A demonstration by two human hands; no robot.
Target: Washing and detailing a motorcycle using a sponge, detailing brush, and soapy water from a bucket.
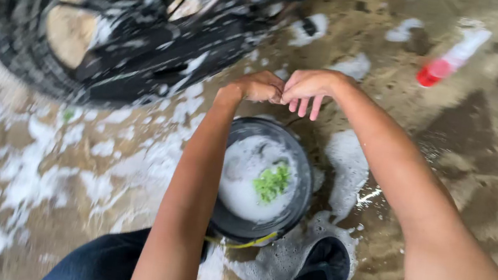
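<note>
- Two hands meet above the far rim of the black bucket (303,185): the left hand (260,87) is clenched into a fist, the right hand (308,87) curls over it, fingers hanging loose. Whether anything sits inside the fist cannot be told.
- Directly below the wrists, the bucket holds white suds and a green sponge (271,183) floating in the foam.
- Judgement: rub or wring directly over the bucket opening, so that runoff drops into it.
- Beyond the left hand stands a soapy black wheel (117,29).
- Beyond the right hand lies a red and white bottle (452,60).
- Foam patches cover the wet floor (488,150); footing may be slippery.
</note>
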